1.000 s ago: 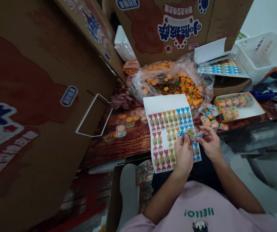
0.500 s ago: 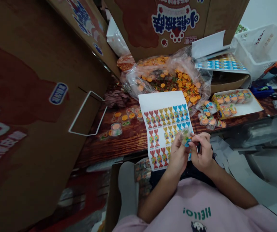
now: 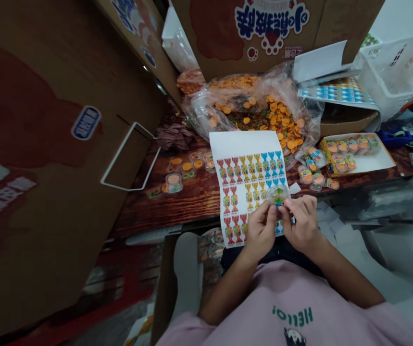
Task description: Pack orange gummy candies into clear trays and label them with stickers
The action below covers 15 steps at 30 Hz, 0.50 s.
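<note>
Over the lower right of a white sticker sheet (image 3: 243, 144), both hands meet at a small clear plastic case (image 3: 277, 193) with green and blue inside or on it. My left hand (image 3: 262, 228) pinches the case from its left side. The fingertips of my right hand (image 3: 302, 222) press at its lower right edge, where a blue sticker seems to be. The sheet bears rows of red, yellow and blue candy-shaped stickers, with a gap in the middle row. It lies partly on the wooden table (image 3: 199, 206) and hangs over its front edge.
Behind the sheet lies an open plastic bag of orange pieces (image 3: 280, 120). To the right are loose filled cases (image 3: 306, 175), a shallow box of cases (image 3: 359, 166) and a white basket (image 3: 390, 96). Large cartons (image 3: 40, 158) stand left and behind. More cases (image 3: 173, 182) lie left.
The view has shifted slightly. The case is tilted more upright, its clear face turned up, and a small white piece now shows just above my right fingers.
</note>
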{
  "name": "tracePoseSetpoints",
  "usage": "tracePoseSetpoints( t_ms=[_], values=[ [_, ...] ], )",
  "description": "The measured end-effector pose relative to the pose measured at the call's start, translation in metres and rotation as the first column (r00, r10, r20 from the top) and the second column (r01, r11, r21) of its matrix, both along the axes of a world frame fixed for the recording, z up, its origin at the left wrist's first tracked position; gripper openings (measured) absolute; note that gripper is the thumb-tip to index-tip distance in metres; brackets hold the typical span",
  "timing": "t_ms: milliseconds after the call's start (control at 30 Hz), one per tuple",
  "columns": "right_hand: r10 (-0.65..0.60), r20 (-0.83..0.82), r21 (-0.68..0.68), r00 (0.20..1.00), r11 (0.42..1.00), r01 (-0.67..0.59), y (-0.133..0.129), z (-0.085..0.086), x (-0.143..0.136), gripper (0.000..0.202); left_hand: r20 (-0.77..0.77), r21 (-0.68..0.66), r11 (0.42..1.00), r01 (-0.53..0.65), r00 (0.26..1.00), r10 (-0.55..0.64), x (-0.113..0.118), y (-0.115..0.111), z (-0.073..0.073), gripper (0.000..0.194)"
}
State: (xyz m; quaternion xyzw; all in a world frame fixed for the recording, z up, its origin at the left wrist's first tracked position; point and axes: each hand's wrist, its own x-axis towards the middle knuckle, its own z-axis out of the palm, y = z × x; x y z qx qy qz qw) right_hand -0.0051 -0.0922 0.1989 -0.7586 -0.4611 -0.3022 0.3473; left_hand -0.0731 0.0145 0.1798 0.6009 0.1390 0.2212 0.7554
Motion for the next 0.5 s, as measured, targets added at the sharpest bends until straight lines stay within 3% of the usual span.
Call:
tracePoseSetpoints(
  t_ms=[100, 200, 300, 367, 433, 500],
  values=[
    [-0.158, 0.038, 0.009, 0.987, 0.988, 0.157, 0.005, -0.003, -0.004, 0.050, -0.015, -0.082, 0.995, -0.064, 0.998, 0.063, 0.003, -0.004, -0.002, 0.044],
    [-0.281, -0.038, 0.140, 0.959, 0.949, 0.284, 0.009, -0.008, -0.003, 0.055, -0.059, -0.232, 0.969, -0.087, 0.995, 0.075, 0.006, -0.006, -0.010, 0.048],
    [-0.208, -0.344, 0.263, 0.916, 0.915, 0.307, 0.009, -0.012, 0.000, 0.048, -0.074, -0.334, 0.937, -0.102, 0.994, 0.082, 0.007, -0.007, -0.018, 0.052],
    [-0.130, -0.459, 0.303, 0.879, 0.907, 0.292, 0.006, -0.014, 0.000, 0.041, -0.058, -0.366, 0.925, -0.107, 0.994, 0.092, 0.007, -0.007, -0.018, 0.053],
    [-0.127, -0.381, 0.278, 0.916, 0.929, 0.244, 0.001, -0.014, -0.003, 0.039, -0.027, -0.395, 0.913, -0.101, 0.995, 0.098, 0.006, -0.006, -0.017, 0.047],
    [-0.148, -0.199, 0.142, 0.969, 0.974, 0.178, -0.005, -0.012, -0.005, 0.044, 0.014, -0.402, 0.912, -0.083, 0.995, 0.097, 0.005, -0.005, -0.014, 0.040]
  ],
)
